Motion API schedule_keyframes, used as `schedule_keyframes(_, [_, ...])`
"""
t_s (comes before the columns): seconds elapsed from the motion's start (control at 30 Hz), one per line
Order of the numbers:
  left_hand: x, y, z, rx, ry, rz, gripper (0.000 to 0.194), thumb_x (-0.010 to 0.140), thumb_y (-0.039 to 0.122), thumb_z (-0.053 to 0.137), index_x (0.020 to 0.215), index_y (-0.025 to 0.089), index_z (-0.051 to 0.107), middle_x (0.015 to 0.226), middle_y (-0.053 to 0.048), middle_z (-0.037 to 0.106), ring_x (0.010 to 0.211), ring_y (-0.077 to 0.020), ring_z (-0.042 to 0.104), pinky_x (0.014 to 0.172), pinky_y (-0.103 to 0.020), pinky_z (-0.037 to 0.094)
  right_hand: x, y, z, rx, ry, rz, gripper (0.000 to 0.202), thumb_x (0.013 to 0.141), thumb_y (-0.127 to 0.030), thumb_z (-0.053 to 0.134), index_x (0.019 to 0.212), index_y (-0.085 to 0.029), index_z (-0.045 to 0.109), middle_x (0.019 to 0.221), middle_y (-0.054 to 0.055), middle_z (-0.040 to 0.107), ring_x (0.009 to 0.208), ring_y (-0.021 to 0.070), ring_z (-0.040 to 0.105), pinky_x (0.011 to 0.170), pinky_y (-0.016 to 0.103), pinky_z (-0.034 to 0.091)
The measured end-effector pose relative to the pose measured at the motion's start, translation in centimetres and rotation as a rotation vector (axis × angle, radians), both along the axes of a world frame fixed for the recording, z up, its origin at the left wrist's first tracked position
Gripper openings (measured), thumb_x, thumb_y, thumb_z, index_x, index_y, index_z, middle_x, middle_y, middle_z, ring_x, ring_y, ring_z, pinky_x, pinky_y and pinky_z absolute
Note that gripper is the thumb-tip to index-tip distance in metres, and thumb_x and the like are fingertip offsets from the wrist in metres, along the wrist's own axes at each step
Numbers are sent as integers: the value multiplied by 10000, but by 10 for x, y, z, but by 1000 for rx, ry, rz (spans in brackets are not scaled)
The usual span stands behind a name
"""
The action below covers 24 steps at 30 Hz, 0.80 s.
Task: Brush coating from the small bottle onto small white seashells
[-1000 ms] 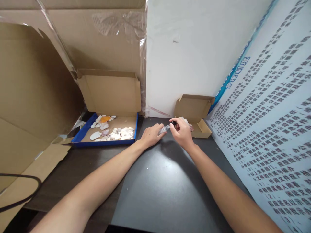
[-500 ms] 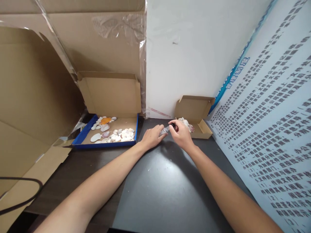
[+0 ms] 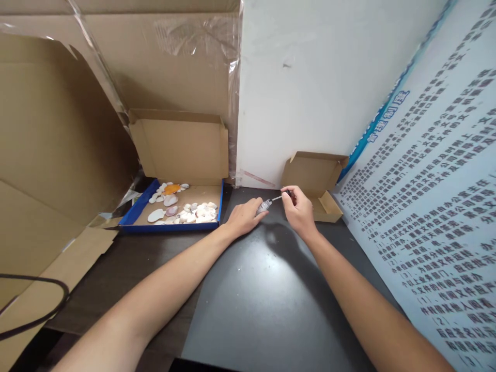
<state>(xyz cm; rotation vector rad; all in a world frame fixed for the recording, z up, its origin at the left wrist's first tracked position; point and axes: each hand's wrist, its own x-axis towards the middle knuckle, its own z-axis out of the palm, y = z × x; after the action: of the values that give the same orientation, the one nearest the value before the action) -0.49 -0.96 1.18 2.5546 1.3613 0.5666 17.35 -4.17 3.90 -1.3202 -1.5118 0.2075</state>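
My left hand (image 3: 243,217) is closed round a small clear bottle (image 3: 264,206) held low over the dark tabletop, its neck tilted to the right. My right hand (image 3: 299,211) pinches a dark cap, mostly hidden by the fingers. A thin stem (image 3: 276,198) runs from that cap toward the bottle's mouth; whether its tip is still inside, I cannot tell. Left of my left hand stands a blue-edged cardboard box (image 3: 170,227) with its lid up, holding white shells (image 3: 201,213) and an orange shell (image 3: 171,189).
Behind my right hand is a smaller open cardboard box (image 3: 329,206). A grey mat (image 3: 248,299) covers the table's middle and right. Tall cardboard (image 3: 182,77) and a white wall (image 3: 302,103) rise at the back, with a printed poster (image 3: 437,206) on the right. A black cable (image 3: 58,305) loops at left.
My right hand has moved right, away from the bottle, drawing the cap off so its thin stem shows. My left hand has stayed round the bottle.
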Motion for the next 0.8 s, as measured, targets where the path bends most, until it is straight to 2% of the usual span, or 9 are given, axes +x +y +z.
schedule_keyframes(0.13, [0,0,-2,-12,-17,-2,248,962,482,430,1017,250,500,1013,-25,655,882,-219,638,689,-301,434,1,1,0,18,59,9,201,894,-343,494,962,-197,615,745,2,565,648,169,508,644,297,416])
schedule_keyframes(0.5, [-5,-1,-2,-45,-69,17,243,953,477,432,987,247,501,989,-28,651,868,-219,623,693,-307,427,0,0,-3,-5,26,20,174,883,-335,500,925,-214,617,662,-22,529,606,167,498,619,294,400])
schedule_keyframes(0.8, [-5,-8,-1,-28,-21,-20,238,960,469,423,995,247,504,1023,-27,662,880,-215,632,703,-309,440,-7,-2,1,-49,8,115,170,873,-327,495,912,-211,613,661,-8,544,593,174,498,594,302,401])
